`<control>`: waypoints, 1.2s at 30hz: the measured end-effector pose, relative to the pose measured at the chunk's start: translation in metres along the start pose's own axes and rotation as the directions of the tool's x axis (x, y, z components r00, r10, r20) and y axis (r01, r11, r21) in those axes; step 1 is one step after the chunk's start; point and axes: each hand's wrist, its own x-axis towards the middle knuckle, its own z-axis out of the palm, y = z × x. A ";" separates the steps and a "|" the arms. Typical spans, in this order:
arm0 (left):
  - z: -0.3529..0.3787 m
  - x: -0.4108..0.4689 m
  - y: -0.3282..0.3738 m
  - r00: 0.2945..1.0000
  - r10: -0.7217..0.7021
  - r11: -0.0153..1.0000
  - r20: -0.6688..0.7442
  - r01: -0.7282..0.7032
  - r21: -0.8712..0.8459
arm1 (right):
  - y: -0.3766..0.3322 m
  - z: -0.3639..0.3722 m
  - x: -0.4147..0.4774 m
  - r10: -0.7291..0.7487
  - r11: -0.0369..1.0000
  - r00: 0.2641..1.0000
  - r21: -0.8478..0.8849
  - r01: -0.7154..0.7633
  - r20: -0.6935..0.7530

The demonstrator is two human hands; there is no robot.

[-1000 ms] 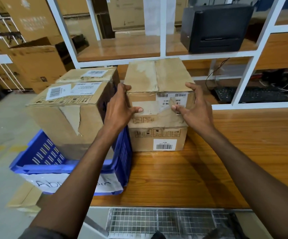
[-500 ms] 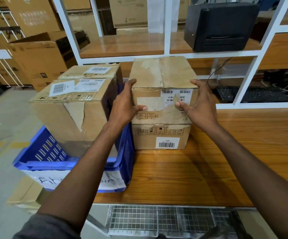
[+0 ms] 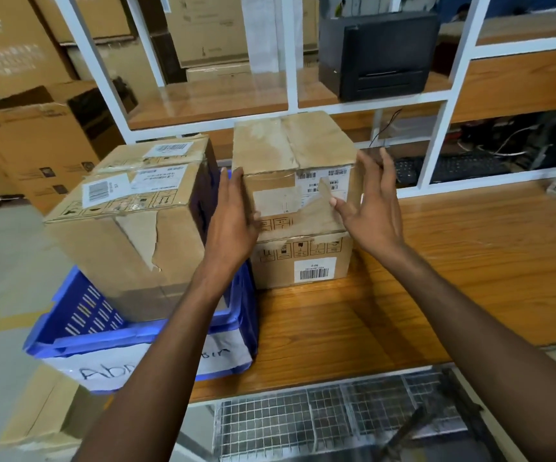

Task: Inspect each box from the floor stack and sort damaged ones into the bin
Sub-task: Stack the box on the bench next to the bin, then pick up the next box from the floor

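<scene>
Two cardboard boxes are stacked on the wooden table (image 3: 453, 261). The upper box (image 3: 290, 168) has a worn top and white labels; the lower box (image 3: 303, 261) shows a barcode label. My left hand (image 3: 233, 215) lies flat against the upper box's left side with straight fingers. My right hand (image 3: 370, 208) is spread open just off its right front corner, fingers straight. A blue bin (image 3: 80, 315) with a white handwritten label stands to the left. It holds a box with torn facing (image 3: 130, 241), and another box (image 3: 156, 151) sits behind that one.
A white-framed shelf (image 3: 290, 61) rises behind the stack, carrying a black printer (image 3: 383, 55). A keyboard (image 3: 463, 168) lies under it. Large cartons (image 3: 33, 141) stand at the far left. A flat cardboard piece (image 3: 43, 411) lies under the bin, and a wire mesh rack (image 3: 320, 425) sits below the table edge.
Both hands have let go of the upper box: thumbs and fingers have straightened. The right hand has drawn off to the right; the left still lies against the side.
</scene>
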 end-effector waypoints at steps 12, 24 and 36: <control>-0.075 -0.110 0.011 0.913 0.018 0.954 -0.408 -0.137 -0.266 | -0.087 -0.014 -0.086 -0.153 0.966 0.973 0.182 0.183 -0.171; -0.171 -0.257 -0.085 0.848 -0.209 0.965 -0.487 0.096 -0.246 | -0.217 0.025 -0.208 -0.346 0.817 0.931 0.449 0.360 -0.118; -0.322 -0.386 -0.313 0.788 -0.489 0.872 -0.374 0.433 -0.227 | -0.396 0.195 -0.343 -0.367 0.747 0.913 0.642 0.175 0.178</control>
